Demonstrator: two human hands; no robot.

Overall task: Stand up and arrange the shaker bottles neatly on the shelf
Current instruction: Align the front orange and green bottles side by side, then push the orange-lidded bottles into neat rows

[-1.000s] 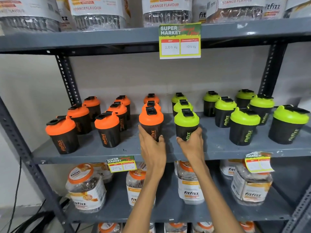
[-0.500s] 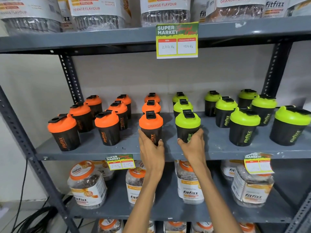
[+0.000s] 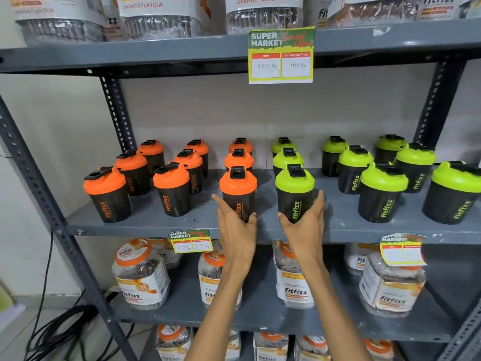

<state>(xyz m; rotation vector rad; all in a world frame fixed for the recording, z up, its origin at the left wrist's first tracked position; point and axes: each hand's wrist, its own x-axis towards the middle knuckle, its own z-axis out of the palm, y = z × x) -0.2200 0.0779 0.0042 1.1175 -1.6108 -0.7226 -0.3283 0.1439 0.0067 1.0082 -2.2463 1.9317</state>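
On the grey middle shelf stand several black shaker bottles, all upright, orange-lidded ones on the left and green-lidded ones on the right, in rows running front to back. My left hand grips the lower body of the front orange-lidded shaker in the middle. My right hand grips the base of the front green-lidded shaker beside it. Both bottles rest on the shelf near its front edge, a small gap between them.
A price tag hangs from the upper shelf edge, and two smaller tags hang from the middle shelf. Clear supplement jars fill the lower and top shelves. Perforated steel uprights frame the rack. Black cables lie on the floor at left.
Both hands stay on the same two front shakers. The gap between the two bottles has widened slightly; the view has drawn closer.
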